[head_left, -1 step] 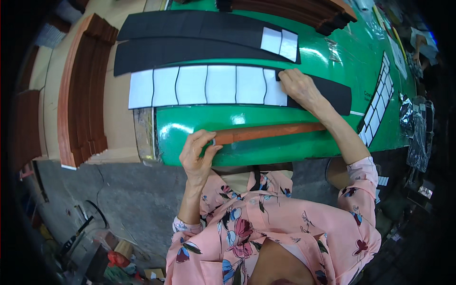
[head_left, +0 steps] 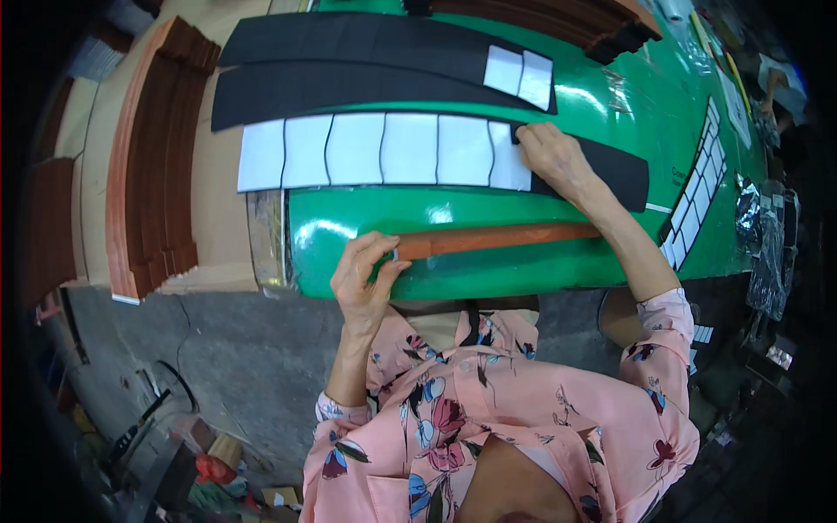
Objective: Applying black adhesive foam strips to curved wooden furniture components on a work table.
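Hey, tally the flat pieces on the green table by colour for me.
White sheets: 8
Black strips: 3
Red-brown strip on the green table, held by the left hand: 1
Total: 12

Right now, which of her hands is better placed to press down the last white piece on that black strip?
The right hand: its fingers already rest at the end of the row of white pieces on the black strip. The left hand is busy pinching the end of the reddish-brown strip nearer the table edge.
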`<control>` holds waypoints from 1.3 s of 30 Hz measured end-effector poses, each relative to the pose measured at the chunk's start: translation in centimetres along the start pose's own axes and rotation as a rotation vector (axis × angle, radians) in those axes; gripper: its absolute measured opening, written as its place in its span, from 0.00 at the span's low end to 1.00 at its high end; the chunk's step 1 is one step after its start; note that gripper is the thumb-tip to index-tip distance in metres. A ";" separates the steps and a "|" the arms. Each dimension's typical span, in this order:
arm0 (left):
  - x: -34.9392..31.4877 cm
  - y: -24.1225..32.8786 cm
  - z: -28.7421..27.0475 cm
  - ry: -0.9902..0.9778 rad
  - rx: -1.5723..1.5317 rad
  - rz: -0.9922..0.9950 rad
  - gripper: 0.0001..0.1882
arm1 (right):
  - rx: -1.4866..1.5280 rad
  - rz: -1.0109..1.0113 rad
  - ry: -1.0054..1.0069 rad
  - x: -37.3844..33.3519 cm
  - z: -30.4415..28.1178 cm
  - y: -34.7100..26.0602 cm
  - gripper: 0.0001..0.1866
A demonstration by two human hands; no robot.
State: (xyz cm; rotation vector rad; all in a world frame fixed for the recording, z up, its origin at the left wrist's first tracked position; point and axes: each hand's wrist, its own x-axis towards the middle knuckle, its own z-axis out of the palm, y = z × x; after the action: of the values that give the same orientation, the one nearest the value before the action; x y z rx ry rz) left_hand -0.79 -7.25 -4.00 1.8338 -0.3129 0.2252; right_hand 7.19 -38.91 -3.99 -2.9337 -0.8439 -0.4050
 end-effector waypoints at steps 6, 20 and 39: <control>-0.1 -0.4 0.1 0.008 -0.062 -0.026 0.18 | 0.513 0.625 -0.137 1.0 -1.3 1.2 0.09; 0.3 -1.1 0.2 -0.032 -0.182 -0.048 0.18 | 0.682 0.233 0.157 2.0 -6.2 -15.6 0.11; 0.4 -1.8 0.0 -0.058 -0.266 -0.055 0.16 | 0.429 0.229 0.207 2.8 -5.4 -18.0 0.13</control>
State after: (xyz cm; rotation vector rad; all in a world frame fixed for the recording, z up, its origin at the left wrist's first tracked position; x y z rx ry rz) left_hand 0.14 -6.84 -5.48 1.5857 -0.3167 0.0871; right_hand -1.33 -22.87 1.70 -2.5006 -0.4880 -0.4376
